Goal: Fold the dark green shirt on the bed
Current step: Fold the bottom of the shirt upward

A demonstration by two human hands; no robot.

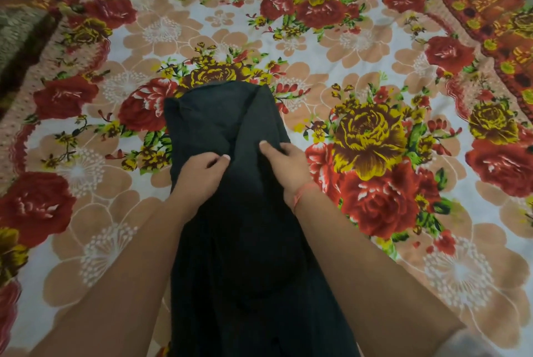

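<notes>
The dark green shirt [219,120] lies as a long narrow strip down the middle of the bed, running from the centre toward me, its sides folded in. My left hand [199,174] pinches the cloth on the strip's left side about halfway along. My right hand [288,166] grips the cloth on the right side at the same height, thumb on top; a thin red thread circles that wrist. The near part of the shirt hangs between my forearms and runs off the bottom of the view.
The bed is covered by a floral bedsheet [360,47] with red and yellow roses on white. A patterned red border [473,7] runs along the far right. A dark woven blanket [17,39] sits at the far left edge.
</notes>
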